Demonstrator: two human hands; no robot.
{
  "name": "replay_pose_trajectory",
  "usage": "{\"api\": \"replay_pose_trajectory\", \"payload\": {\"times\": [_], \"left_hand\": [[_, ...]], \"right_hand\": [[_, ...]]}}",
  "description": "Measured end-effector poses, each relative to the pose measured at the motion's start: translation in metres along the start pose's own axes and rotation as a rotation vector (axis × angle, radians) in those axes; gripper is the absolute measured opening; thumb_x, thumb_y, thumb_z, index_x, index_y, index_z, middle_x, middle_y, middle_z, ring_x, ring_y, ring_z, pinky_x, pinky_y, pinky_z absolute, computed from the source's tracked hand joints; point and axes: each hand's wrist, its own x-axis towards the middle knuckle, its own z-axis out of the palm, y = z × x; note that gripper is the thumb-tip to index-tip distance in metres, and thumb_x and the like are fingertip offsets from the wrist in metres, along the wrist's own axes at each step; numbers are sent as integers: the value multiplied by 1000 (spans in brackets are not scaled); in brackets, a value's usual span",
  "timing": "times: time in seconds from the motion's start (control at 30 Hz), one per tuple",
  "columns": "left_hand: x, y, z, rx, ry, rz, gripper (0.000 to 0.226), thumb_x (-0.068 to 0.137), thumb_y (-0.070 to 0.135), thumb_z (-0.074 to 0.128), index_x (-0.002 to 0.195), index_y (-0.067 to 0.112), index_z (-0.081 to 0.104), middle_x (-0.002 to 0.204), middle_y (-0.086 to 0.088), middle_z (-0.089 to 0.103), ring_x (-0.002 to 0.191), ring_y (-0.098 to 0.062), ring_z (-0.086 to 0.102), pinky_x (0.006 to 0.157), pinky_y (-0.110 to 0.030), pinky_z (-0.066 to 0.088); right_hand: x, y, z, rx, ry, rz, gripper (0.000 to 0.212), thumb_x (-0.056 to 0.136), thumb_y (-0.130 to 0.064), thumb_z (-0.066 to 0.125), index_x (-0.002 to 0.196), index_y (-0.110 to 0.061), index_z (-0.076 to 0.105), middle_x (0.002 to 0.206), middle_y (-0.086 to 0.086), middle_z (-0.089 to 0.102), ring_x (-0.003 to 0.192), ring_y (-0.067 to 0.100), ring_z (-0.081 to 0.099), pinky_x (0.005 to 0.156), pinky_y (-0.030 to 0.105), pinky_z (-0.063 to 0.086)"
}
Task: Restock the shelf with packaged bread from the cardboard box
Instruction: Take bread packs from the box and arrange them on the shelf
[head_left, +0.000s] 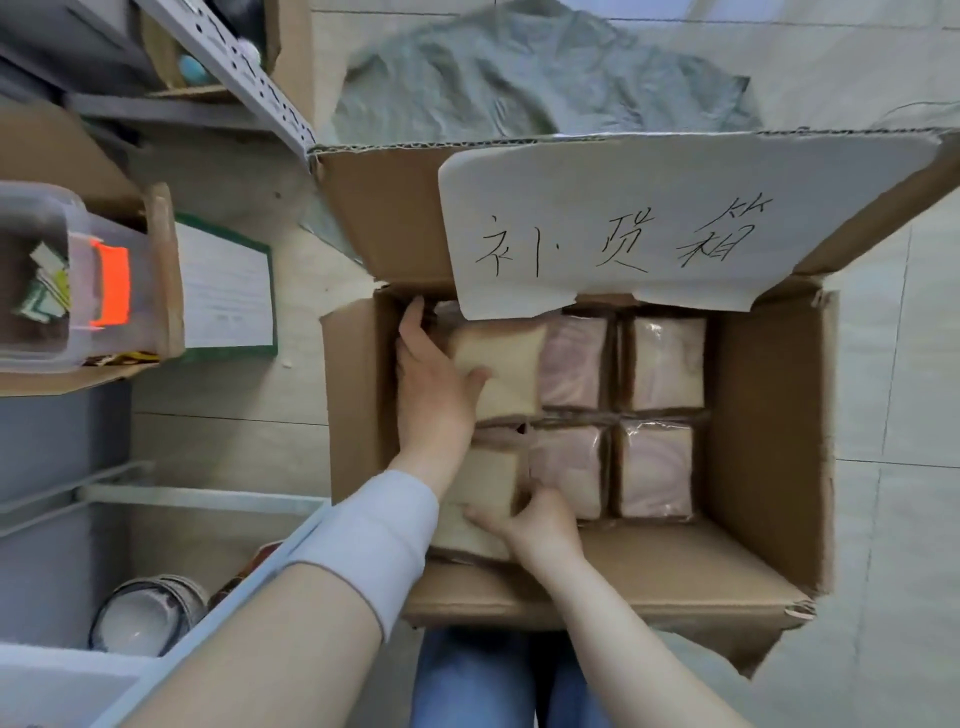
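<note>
1. Nearest, the right hand is at the near left corner of the cardboard box. Its fingers lie across the near-left bread package and its thumb tucks into the gap beside the next pack, which makes a pinch. The package looks seated, not lifted clear.
2. Further in, the left hand works along the box's left wall. Its fingers push down between the wall and the far-left bread package, with the thumb over the top, curled round it.
3. Six packs show in the box, in two rows of three. The middle and right ones, such as the far-right package, lie untouched. I cannot tell whether more lie beneath.
4. On the far flap is a handwritten paper label.
5. The metal shelf stands off the box's left side, and no bread shows on the parts in view.
6. The restock seems barely begun. Two packs are gripped, none are placed as far as I can see, and every visible pack is left to move.
</note>
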Motion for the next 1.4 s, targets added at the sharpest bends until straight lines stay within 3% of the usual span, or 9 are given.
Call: {"api": "replay_pose_trajectory", "payload": {"times": [0.23,0.47,0.57,0.7,0.87,0.97,1.17,1.27,1.4], "left_hand": [[-10,7,-25,-40,-173,-82,56,82,29,67,128,7,44,126,-12,57,117,-29,52,95,-35,44],[-87,0,-77,-206,-30,-177,43,88,34,59,119,6,47,114,-6,55,110,-25,52,82,-28,36],[-145,-9,-107,-306,94,-177,41,90,35,55,119,7,48,104,-1,50,102,-21,51,80,-27,36],[-250,-20,-157,-504,270,-139,27,89,39,57,107,20,53,107,-3,60,106,-26,57,95,-40,47],[-399,-15,-254,-669,529,68,10,88,26,60,92,25,50,85,12,57,79,-3,55,70,-10,47],[-484,-22,-321,-772,683,180,12,89,19,60,90,28,52,89,13,60,79,2,56,72,-16,48],[-632,-83,-440,-874,917,359,8,88,19,59,90,26,57,91,11,64,79,1,62,72,-19,51],[-693,-143,-479,-855,1019,335,10,82,27,62,91,26,58,94,7,64,84,-4,61,74,-22,52],[-757,-246,-515,-814,1179,180,5,87,23,61,90,26,58,93,6,64,83,-6,62,72,-25,50]], "right_hand": [[-48,13,-57,204,-165,-31,33,72,-25,78,99,-11,65,93,0,71,79,7,66,60,11,51],[-117,65,-105,274,-147,-58,35,77,-24,73,108,-11,64,101,7,73,92,23,69,78,38,57],[-152,85,-113,219,-157,-147,37,79,-19,71,113,-7,61,104,9,71,87,21,69,62,29,56],[-219,94,-117,107,-201,-319,15,83,-9,66,96,-7,60,76,2,65,44,-4,57,36,10,38],[-329,82,-98,-10,-270,-551,29,79,-13,70,104,0,62,91,11,71,65,8,69,55,19,53],[-406,67,-67,-54,-373,-679,21,82,-11,67,100,-1,61,86,7,69,55,-1,66,47,12,49],[-527,46,28,-111,-521,-892,33,78,-15,68,104,3,61,94,10,72,78,18,71,70,28,59],[-581,39,93,-160,-627,-971,26,75,-16,69,96,-3,63,79,2,74,72,13,71,66,24,59],[-643,34,193,-257,-689,-1085,43,60,-30,73,94,-4,65,91,11,72,87,28,69,85,44,54]]}}
